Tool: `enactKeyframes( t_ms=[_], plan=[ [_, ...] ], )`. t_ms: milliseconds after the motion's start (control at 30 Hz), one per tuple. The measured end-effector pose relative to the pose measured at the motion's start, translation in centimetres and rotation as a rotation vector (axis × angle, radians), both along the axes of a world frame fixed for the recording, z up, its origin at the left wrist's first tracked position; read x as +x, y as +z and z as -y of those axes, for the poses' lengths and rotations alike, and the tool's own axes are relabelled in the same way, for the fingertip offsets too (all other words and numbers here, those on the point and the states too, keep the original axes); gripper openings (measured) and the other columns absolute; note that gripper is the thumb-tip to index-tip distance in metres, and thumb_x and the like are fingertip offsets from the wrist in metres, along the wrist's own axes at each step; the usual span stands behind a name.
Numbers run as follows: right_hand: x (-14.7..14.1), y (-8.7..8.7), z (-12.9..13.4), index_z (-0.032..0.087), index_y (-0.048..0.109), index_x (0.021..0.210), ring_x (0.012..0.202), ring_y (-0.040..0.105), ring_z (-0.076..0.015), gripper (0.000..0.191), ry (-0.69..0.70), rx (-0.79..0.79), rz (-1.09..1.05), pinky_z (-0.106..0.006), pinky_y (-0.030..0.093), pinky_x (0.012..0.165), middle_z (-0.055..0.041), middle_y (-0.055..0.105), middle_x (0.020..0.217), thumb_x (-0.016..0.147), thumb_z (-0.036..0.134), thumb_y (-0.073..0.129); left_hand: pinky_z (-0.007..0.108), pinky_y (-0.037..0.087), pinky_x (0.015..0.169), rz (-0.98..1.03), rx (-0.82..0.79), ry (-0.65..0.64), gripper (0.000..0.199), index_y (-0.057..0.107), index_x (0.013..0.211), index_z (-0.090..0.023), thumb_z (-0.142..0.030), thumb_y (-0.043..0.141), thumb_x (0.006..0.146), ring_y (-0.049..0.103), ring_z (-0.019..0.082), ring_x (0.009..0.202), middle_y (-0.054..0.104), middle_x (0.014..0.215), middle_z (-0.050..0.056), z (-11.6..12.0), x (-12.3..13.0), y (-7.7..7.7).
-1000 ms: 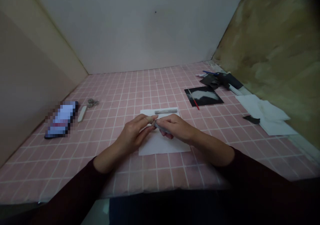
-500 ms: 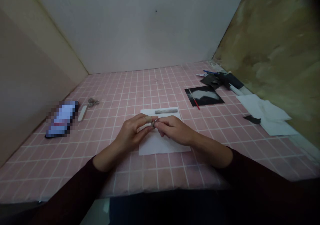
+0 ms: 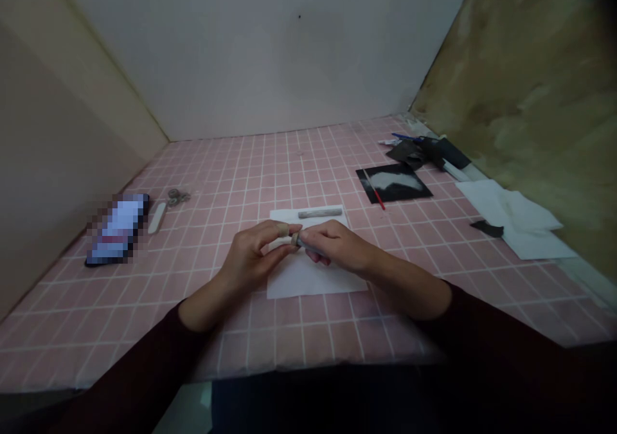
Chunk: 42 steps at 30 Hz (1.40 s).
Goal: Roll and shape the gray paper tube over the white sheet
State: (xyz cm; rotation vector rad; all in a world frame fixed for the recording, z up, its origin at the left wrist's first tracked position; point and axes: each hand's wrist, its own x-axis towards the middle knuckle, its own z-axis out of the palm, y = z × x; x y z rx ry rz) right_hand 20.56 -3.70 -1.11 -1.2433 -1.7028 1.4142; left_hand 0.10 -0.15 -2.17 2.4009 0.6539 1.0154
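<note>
Over a white sheet of paper (image 3: 321, 283), my two hands meet. My left hand (image 3: 253, 247) pinches a small beige, ring-like piece (image 3: 294, 239) between thumb and fingertips; a tan band (image 3: 283, 229) wraps one of its fingers. My right hand (image 3: 337, 244) is closed, its thumb and finger up against the small piece's right side. Something greyish shows along that thumb, but what the right fingers grip is too small and hidden to name. Just beyond the hands, a grey, round stick-like piece (image 3: 320, 213) lies on the paper.
On the pink checked tablecloth (image 3: 231, 183), a phone (image 3: 120, 228), a white flat stick (image 3: 157, 218) and small grey coils (image 3: 178, 197) lie left. To the right are a dusty black sheet (image 3: 409, 193) with a red-handled tool (image 3: 378, 197), dark scraps (image 3: 409, 154) and white papers (image 3: 520, 218).
My right hand's fingers have shifted slightly and its thumb now lies flatter toward the small piece, whose beige edge shows more. The left hand stays almost in place.
</note>
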Motion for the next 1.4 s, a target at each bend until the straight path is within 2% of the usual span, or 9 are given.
enactKeyframes(
  t_ms=[133, 433, 667, 733, 867, 967, 1100, 1233, 1400],
  plan=[
    [-0.1, -0.1, 0.0, 0.018, 0.048, 0.056, 0.053, 0.041, -0.0095, 0.04, -0.002, 0.051, 0.029, -0.027, 0.03, 0.057, 0.0041, 0.043, 0.054, 0.095, 0.023, 0.041, 0.031, 0.058, 0.084, -0.005, 0.039, -0.023, 0.029, 0.069, 0.118, -0.021, -0.017, 0.068, 0.089, 0.072, 0.018, 0.096, 0.076, 0.104, 0.007, 0.0, 0.1, 0.1],
    [0.2, 0.2, 0.2, 0.02, 0.045, 0.06, 0.059, 0.041, -0.0114, 0.036, 0.104, 0.017, -0.099, -0.028, 0.034, 0.062, 0.0033, 0.042, 0.059, 0.094, 0.027, 0.04, 0.032, 0.06, 0.084, -0.004, 0.06, -0.052, 0.03, 0.068, 0.119, -0.02, -0.015, 0.066, 0.089, 0.072, 0.018, 0.098, 0.075, 0.106, 0.009, 0.1, -0.1, 0.6],
    [-0.1, 0.2, 0.3, 0.019, 0.047, 0.056, 0.055, 0.041, -0.0109, 0.035, 0.034, -0.014, -0.009, -0.027, 0.032, 0.057, 0.0035, 0.044, 0.054, 0.091, 0.021, 0.043, 0.033, 0.06, 0.086, -0.028, 0.108, -0.076, 0.03, 0.068, 0.119, -0.019, -0.015, 0.064, 0.09, 0.071, 0.019, 0.099, 0.074, 0.106, 0.01, 0.1, 0.1, 0.5],
    [-0.2, 0.4, 0.4, 0.019, 0.048, 0.056, 0.055, 0.041, -0.0106, 0.035, 0.018, -0.071, -0.045, -0.026, 0.033, 0.057, 0.0031, 0.045, 0.055, 0.091, 0.02, 0.044, 0.034, 0.06, 0.086, -0.05, 0.112, -0.081, 0.03, 0.067, 0.12, -0.02, -0.014, 0.062, 0.091, 0.071, 0.02, 0.1, 0.074, 0.107, 0.01, 0.0, 0.1, 0.5],
    [-0.1, 1.0, 0.6, 0.017, 0.054, 0.058, 0.054, 0.044, -0.0096, 0.036, -0.004, -0.301, -0.177, -0.024, 0.035, 0.055, 0.0013, 0.049, 0.056, 0.091, 0.015, 0.04, 0.033, 0.06, 0.085, -0.109, 0.11, -0.085, 0.03, 0.067, 0.119, -0.019, -0.012, 0.06, 0.091, 0.071, 0.019, 0.098, 0.074, 0.106, 0.01, 0.0, 0.0, 0.6],
    [0.1, 1.1, 0.7, 0.015, 0.058, 0.068, 0.054, 0.046, -0.0079, 0.028, 0.004, -0.363, -0.265, -0.022, 0.036, 0.055, 0.002, 0.052, 0.061, 0.092, 0.013, 0.043, 0.033, 0.06, 0.085, -0.138, 0.127, -0.085, 0.029, 0.067, 0.119, -0.017, -0.011, 0.06, 0.091, 0.07, 0.02, 0.099, 0.073, 0.107, 0.011, 0.0, -0.2, 0.6],
    [0.1, 0.9, 0.6, 0.016, 0.059, 0.093, 0.056, 0.05, -0.0075, 0.007, -0.017, -0.286, -0.267, -0.02, 0.04, 0.056, 0.0035, 0.056, 0.067, 0.091, 0.015, 0.052, 0.033, 0.059, 0.085, -0.124, 0.172, -0.083, 0.029, 0.066, 0.12, -0.015, -0.012, 0.06, 0.092, 0.069, 0.021, 0.1, 0.072, 0.107, 0.012, -0.1, -0.2, 0.5],
    [-0.1, 0.6, 0.8, 0.016, 0.052, 0.109, 0.058, 0.055, -0.0102, 0.015, -0.064, -0.158, -0.146, -0.023, 0.045, 0.059, 0.0023, 0.06, 0.067, 0.094, 0.021, 0.052, 0.035, 0.059, 0.085, -0.11, 0.174, -0.087, 0.029, 0.066, 0.121, -0.018, -0.016, 0.059, 0.093, 0.068, 0.021, 0.101, 0.071, 0.107, 0.011, -0.3, -0.2, 0.4],
    [-0.3, 0.8, 1.0, 0.017, 0.049, 0.108, 0.062, 0.056, -0.0121, 0.019, -0.05, -0.083, -0.08, -0.025, 0.046, 0.062, 0.001, 0.063, 0.07, 0.09, 0.018, 0.056, 0.034, 0.057, 0.081, -0.163, 0.08, -0.074, 0.027, 0.065, 0.119, -0.019, -0.017, 0.06, 0.093, 0.069, 0.021, 0.096, 0.073, 0.104, 0.009, -0.5, -0.4, 0.4]
  ],
)
